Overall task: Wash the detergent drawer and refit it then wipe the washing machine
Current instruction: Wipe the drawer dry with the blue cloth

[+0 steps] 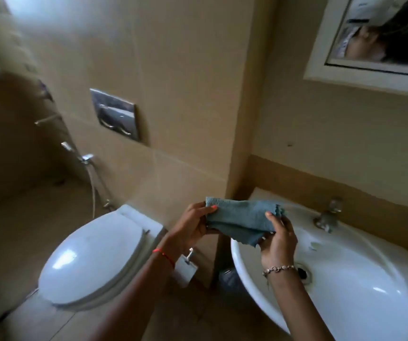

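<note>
Fingers of both hands pinch the blue-grey cloth (241,219), left hand (193,226) and right hand (280,238) stretching it above the basin (360,289) rim. The hanging corner could slip and drop toward the toilet (92,257). No washing machine or drawer is visible.

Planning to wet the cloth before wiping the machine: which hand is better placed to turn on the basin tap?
The right hand. It holds the blue cloth over the sink, nearer the tap; the left hand is toward the toilet.
</note>
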`<action>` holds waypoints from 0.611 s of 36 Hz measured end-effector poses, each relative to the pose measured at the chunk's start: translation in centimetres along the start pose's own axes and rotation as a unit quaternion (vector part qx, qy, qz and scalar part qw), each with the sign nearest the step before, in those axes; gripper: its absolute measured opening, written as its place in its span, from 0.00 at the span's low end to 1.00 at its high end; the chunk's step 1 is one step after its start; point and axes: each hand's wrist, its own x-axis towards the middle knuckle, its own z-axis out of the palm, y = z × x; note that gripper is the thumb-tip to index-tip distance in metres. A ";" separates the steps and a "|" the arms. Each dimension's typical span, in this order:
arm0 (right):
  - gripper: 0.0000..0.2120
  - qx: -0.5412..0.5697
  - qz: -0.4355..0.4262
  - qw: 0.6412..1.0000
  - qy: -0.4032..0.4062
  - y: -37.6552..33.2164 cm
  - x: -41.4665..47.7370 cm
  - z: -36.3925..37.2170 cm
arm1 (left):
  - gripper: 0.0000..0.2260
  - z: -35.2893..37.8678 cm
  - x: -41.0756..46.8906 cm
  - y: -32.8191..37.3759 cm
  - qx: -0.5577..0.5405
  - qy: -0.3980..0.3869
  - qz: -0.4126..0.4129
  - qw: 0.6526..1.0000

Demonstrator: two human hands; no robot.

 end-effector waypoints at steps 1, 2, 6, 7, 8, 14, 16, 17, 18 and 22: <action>0.10 -0.009 0.019 1.000 -0.018 1.5 -1.5 1.3 | 0.06 -2.0 -2.0 0.7 -0.007 0.018 0.008 1.000; 0.09 -0.017 0.039 0.999 -0.034 2.9 -3.1 2.6 | 0.06 -4.0 -3.9 1.3 -0.015 0.036 0.018 0.999; 0.07 -0.055 0.129 0.984 -0.113 8.1 -9.6 7.0 | 0.07 -11.8 -11.8 2.8 -0.012 0.081 0.075 0.994; 0.07 -0.063 0.137 0.980 -0.128 9.0 -10.6 7.8 | 0.07 -13.1 -13.2 3.0 0.003 0.096 0.079 0.992; 0.07 -0.078 0.151 0.975 -0.140 10.2 -12.1 8.8 | 0.07 -14.8 -15.2 3.3 0.016 0.114 0.088 0.989; 0.07 -0.137 0.226 0.933 -0.244 18.7 -22.8 14.0 | 0.08 -24.8 -28.4 4.0 0.018 0.219 0.128 0.967; 0.08 -0.152 0.252 0.915 -0.275 21.3 -25.9 15.5 | 0.10 -27.6 -32.3 4.2 0.017 0.260 0.130 0.957; 0.09 -0.159 0.267 0.906 -0.288 22.5 -27.3 16.2 | 0.10 -28.8 -34.0 4.3 0.015 0.279 0.131 0.951; 0.10 -0.164 0.283 0.896 -0.299 23.7 -28.8 16.8 | 0.11 -30.0 -35.7 4.3 0.010 0.298 0.132 0.945; 0.09 -0.190 0.336 0.856 -0.344 27.8 -34.1 19.1 | 0.07 -34.1 -41.6 4.0 -0.038 0.372 0.139 0.917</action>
